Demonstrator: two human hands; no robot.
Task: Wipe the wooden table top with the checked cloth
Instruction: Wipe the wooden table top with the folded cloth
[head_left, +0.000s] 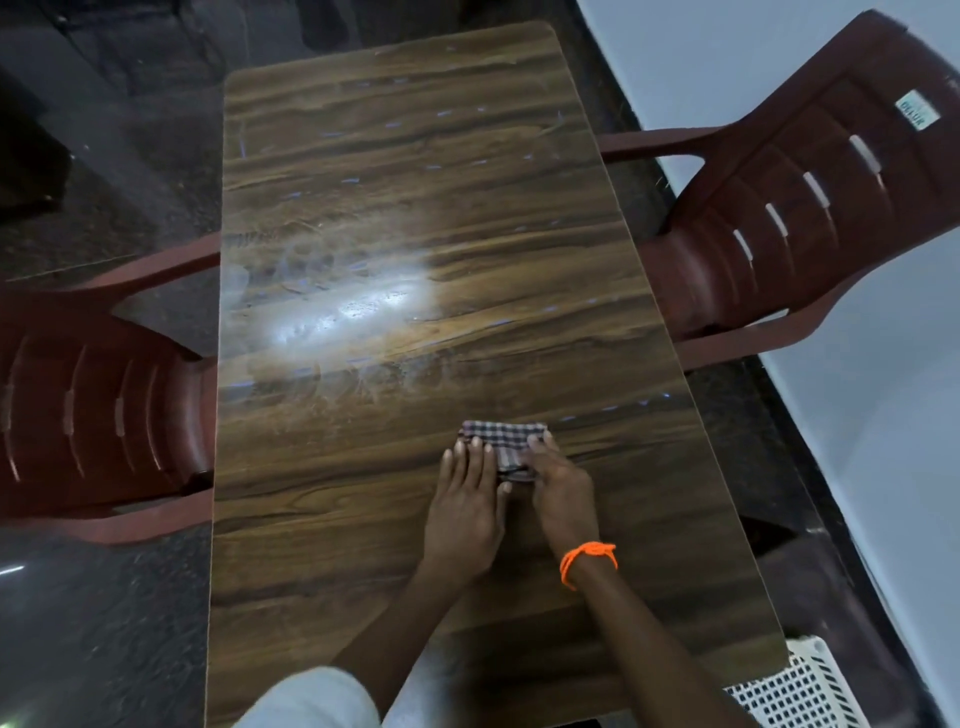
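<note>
A folded checked cloth (503, 440) lies flat on the wooden table top (415, 218), right of the middle and towards the near end. My left hand (464, 501) rests palm down with fingers together on the cloth's left part. My right hand (557, 483), with an orange thread around the wrist, lies on the cloth's right part, fingers bent over its edge. The near half of the cloth is hidden under both hands. Pale streaks and a bright glare mark the table's middle.
A dark red plastic chair (98, 410) stands at the table's left side, another red chair (810, 208) at the right. A white perforated basket (800, 686) sits by the near right corner. A pale wall runs along the right, with dark floor around.
</note>
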